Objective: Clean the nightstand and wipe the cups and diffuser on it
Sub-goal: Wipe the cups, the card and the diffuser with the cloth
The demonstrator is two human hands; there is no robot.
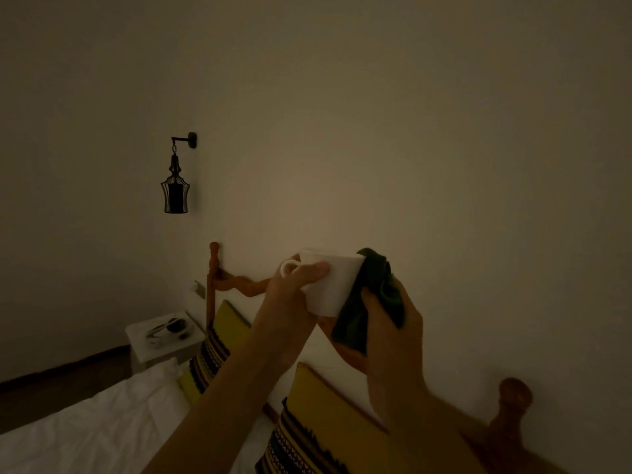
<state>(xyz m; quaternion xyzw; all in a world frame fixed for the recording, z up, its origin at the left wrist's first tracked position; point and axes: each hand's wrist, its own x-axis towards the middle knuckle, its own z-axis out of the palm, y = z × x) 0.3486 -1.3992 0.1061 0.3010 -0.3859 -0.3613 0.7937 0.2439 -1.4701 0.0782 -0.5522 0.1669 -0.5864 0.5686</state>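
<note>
Item: white ceramic cup with a loop handle (pixel 330 285), held raised in front of the plain wall and above the bed, tipped with its mouth toward the right. It is off the nightstand.

Left hand (pixel 290 292): grip closed on the cup, thumb pressed on the side wall, the other fingers at the handle side.

Right hand (pixel 386 323): grip closed on a dark green wiping cloth (pixel 371 295), which is bunched and pressed against the cup's mouth and hangs down beside it.

White square nightstand (pixel 160 350): far left, beyond the bed, well apart from the hands. On its tabletop lie small dark and pale objects, too dim to name; whether a second cup or the diffuser is among them cannot be told.

Surroundings: white bed sheet (pixel 102 425), two yellow patterned pillows (pixel 314 429), turned wooden headboard (pixel 509 415), dark hanging wall lantern (pixel 175 189).

Step, as judged: wiping the cup's rim or inside.

Risks: the cup is held mostly by one thumb, so a firm push from the cloth could twist it loose over the bed and headboard. Low light may leave marks unseen.
</note>
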